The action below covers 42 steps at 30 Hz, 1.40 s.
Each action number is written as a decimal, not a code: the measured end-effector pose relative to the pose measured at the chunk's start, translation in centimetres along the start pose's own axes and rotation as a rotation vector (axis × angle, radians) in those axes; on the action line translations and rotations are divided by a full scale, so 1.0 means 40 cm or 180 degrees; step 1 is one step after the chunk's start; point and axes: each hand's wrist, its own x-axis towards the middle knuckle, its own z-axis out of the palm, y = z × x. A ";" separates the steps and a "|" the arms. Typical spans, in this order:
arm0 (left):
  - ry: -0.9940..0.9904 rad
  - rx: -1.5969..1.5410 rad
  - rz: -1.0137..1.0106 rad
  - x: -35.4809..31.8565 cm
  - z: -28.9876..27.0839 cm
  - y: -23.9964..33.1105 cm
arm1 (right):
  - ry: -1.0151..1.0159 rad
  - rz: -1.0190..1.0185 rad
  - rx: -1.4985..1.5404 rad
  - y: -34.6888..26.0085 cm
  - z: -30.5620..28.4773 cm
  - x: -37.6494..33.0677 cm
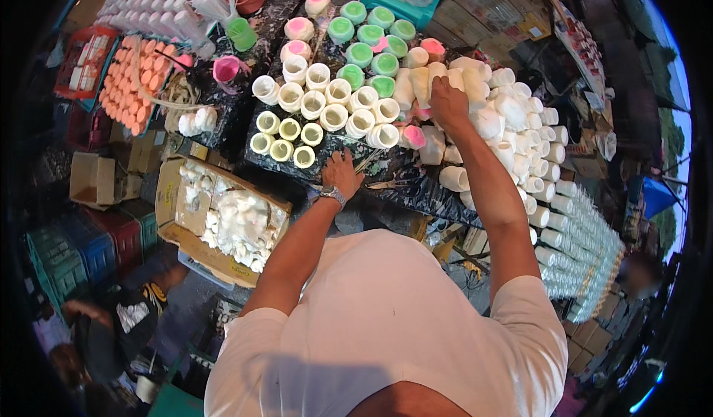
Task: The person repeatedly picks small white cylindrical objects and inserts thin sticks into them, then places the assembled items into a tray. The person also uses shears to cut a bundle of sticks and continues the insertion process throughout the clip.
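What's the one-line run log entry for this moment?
left hand: flat on dark table, wristwatch on | right hand: reaching into white moulds | open cups between hands

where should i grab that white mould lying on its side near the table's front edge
Take the white mould lying on its side across its round body from above. Its open mouth faces left, the top of its wall is bare, and the right hand is busy farther back.

An open brown cardboard box (pixel 194 233) filled with white pieces sits at left centre. Further left lies a smaller, plain brown carton (pixel 95 179). A red crate (pixel 83 64) with white labelled packs stands at upper left.
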 end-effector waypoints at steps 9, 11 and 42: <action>-0.0140 0.0043 -0.0076 0.045 0.012 0.033 | 0.0916 -0.0311 0.0190 0.033 0.009 -0.043; 0.0006 0.0233 0.0067 0.038 0.009 0.051 | 0.1047 -0.0350 0.0538 0.051 -0.030 -0.062; 0.1842 -0.1340 0.0568 -0.188 -0.052 0.326 | 0.0158 0.1502 0.5269 0.044 -0.169 -0.579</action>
